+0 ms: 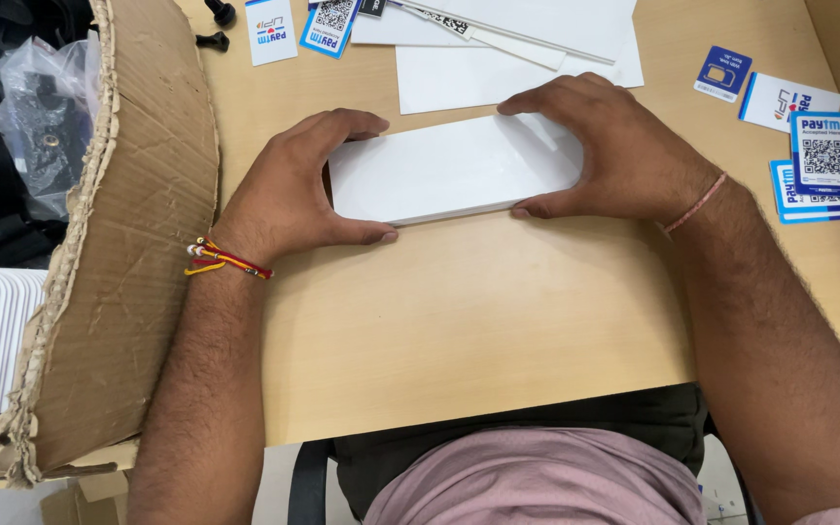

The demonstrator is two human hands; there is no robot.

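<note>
While resting on the worktop point(459, 321), white card stack point(454, 170): left hand point(289, 190) and right hand point(614, 151) each clasp one end in a closed grip.

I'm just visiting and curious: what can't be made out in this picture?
Head view only:
- The ends of the white stack of sheets: covered by the left hand and right hand.
- Inside of the torn cardboard box: its flap hides it.
- Contents of the clear plastic bag: crumpled, cut off at the left.
- White papers: cut off by the top edge.
</note>
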